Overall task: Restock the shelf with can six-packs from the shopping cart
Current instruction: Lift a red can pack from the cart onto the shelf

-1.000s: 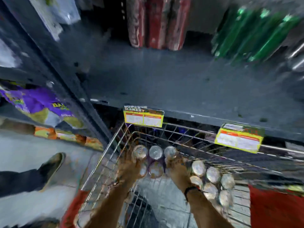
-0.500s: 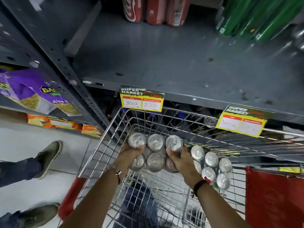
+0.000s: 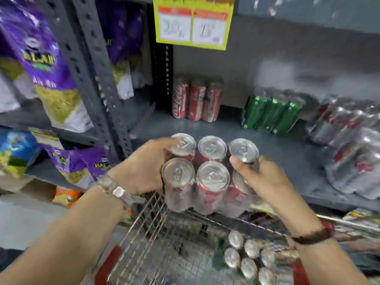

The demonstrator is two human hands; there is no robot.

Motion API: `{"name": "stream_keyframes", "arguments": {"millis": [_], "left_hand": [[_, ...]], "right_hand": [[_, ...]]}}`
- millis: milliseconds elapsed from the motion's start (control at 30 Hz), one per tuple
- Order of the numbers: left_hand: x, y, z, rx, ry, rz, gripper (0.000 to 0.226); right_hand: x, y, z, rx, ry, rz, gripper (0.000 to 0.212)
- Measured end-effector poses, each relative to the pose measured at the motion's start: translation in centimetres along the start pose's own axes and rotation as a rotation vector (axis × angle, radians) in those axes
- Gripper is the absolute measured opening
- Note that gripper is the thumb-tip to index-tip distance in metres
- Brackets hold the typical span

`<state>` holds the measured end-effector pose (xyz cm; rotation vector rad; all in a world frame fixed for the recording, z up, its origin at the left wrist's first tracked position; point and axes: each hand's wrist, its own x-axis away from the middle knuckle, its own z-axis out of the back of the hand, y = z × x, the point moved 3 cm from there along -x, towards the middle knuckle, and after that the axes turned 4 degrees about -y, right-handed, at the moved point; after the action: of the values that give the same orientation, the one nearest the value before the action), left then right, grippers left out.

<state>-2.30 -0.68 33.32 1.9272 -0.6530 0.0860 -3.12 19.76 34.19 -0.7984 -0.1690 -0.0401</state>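
Observation:
I hold a shrink-wrapped six-pack of red cans (image 3: 207, 177) in the air above the front rim of the wire shopping cart (image 3: 148, 229), level with the edge of the grey metal shelf (image 3: 283, 161). My left hand (image 3: 141, 171) grips its left side, fingers over a far can top. My right hand (image 3: 265, 182) clasps the right side, thumb on a can lid. Another six-pack (image 3: 246, 258) lies in the cart's right part.
At the back of the shelf stand red cola cans (image 3: 195, 101), a green can pack (image 3: 269, 114) and wrapped packs (image 3: 353, 147) stacked on the right. A perforated upright (image 3: 98, 79) divides off purple snack bags (image 3: 41, 64) to the left. A yellow price tag (image 3: 193, 21) hangs above.
Both hands have lifted the six-pack out of the cart and up to shelf height. My view has tilted upward toward the shelf.

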Motion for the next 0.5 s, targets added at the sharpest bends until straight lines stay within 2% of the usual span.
{"name": "stream_keyframes", "arguments": {"millis": [100, 200, 333, 500], "left_hand": [[-1.7, 4.5, 0.5, -0.044, 0.067, -0.031, 0.025], [-4.5, 7.2, 2.2, -0.120, 0.163, 0.028, 0.023], [-7.7, 9.3, 4.1, -0.073, 0.215, -0.007, 0.022], [-9.4, 8.9, 6.5, -0.102, 0.278, 0.020, 0.022]], "right_hand": [[-4.1, -2.8, 1.4, -0.051, 0.022, 0.041, 0.046], [-8.8, -4.7, 0.9, -0.090, 0.005, 0.040, 0.061], [-14.4, -6.2, -0.6, -0.098, -0.034, 0.025, 0.070], [-17.4, -5.5, -3.1, -0.129, -0.112, -0.016, 0.056]]}}
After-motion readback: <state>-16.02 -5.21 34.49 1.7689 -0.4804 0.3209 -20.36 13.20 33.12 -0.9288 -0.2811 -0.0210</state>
